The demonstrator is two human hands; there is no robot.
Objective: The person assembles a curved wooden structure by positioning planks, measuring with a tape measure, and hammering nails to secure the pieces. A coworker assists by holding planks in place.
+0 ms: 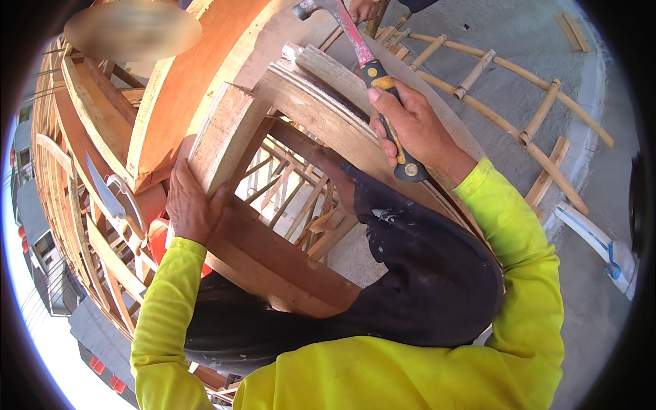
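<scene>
In my right hand (418,130) is a hammer (350,29), gripped round its dark and yellow handle. Its metal head points up and away, raised over a timber rail (318,92). My left hand (188,203) is wrapped round the near end of a short, thick wooden block (222,133), thumb on one side and fingers on the other. The block lies tilted, its far end close to the rail. Below both hands opens a timber frame (273,253), with my leg in dark trousers (430,256) set across it. No nail can be made out.
A curved blade (104,184) with a handle lies left of my left hand, near a red object (158,239). Wide curved planks (188,89) rise at the far left. A bamboo ladder (509,126) lies at right. Another person's hand (364,9) shows at the top.
</scene>
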